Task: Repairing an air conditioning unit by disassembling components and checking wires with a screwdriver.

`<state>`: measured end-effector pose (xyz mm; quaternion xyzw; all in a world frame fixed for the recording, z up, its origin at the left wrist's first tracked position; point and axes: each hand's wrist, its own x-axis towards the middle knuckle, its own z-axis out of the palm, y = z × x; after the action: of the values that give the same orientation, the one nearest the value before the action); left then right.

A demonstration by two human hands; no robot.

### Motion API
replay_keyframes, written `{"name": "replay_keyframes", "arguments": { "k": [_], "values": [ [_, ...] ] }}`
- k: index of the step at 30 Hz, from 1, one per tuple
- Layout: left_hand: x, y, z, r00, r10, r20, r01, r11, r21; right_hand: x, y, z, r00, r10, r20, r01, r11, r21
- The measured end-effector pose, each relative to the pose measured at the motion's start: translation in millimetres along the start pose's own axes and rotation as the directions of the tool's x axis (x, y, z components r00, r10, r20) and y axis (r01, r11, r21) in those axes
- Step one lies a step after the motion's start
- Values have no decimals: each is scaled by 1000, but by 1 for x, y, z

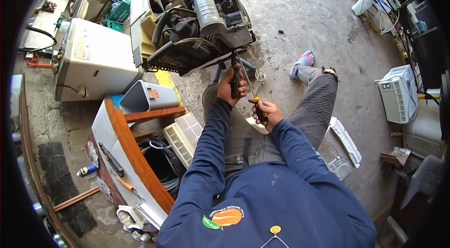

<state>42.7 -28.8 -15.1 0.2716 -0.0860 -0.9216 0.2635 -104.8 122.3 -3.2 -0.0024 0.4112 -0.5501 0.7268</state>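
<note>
My right hand is wrapped around the yellow-and-black handle of a screwdriver. Its long thin shaft runs up and away toward the lower edge of an opened machine. Closed around a black-handled tool is my left hand; the tool's tip sits just under the machine's edge, and its exact kind is hard to make out. Inside the machine are a silver cylinder, dark hoses and a beige housing. Whether the screwdriver tip touches the machine I cannot tell.
Left stands a white boxy appliance. A wood-edged cabinet lies nearer, with pliers and an orange-handled tool on it. A louvred panel rests beside my leg. At right is a white air conditioner.
</note>
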Motion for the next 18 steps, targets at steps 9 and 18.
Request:
{"name": "replay_keyframes", "arguments": {
  "k": [9,18],
  "values": [
    [8,-17,20,1000,13,-21,-16,992,-123,3,-1,-4,999,-51,6,51,972,-231],
    [-3,1,22,998,-13,-56,13,1000,6,7,2,-10,987,-160,-14,143,915,-377]
  ]
}}
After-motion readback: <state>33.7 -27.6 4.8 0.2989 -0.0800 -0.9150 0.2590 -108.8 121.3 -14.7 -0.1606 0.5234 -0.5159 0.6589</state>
